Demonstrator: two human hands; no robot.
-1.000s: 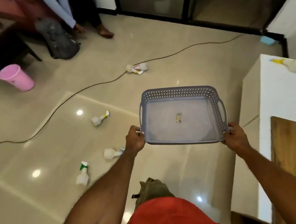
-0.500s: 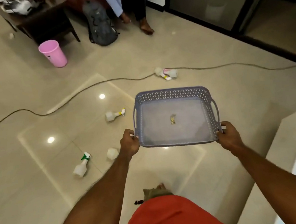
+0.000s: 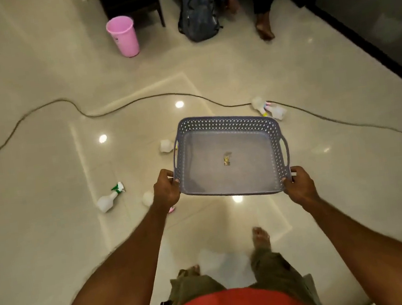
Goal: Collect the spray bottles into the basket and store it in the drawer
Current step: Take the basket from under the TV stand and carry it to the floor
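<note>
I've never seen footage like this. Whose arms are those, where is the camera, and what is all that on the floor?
No machine here: a person wears a camera on the head, looking down at their own arms. The left hand and right hand each hold a near corner of a grey basket, empty but for a small scrap. White spray bottles lie on the tiled floor: one with a green nozzle, a pair by a cable, others partly hidden. Behind stand a pink bucket and a backpack.
</note>
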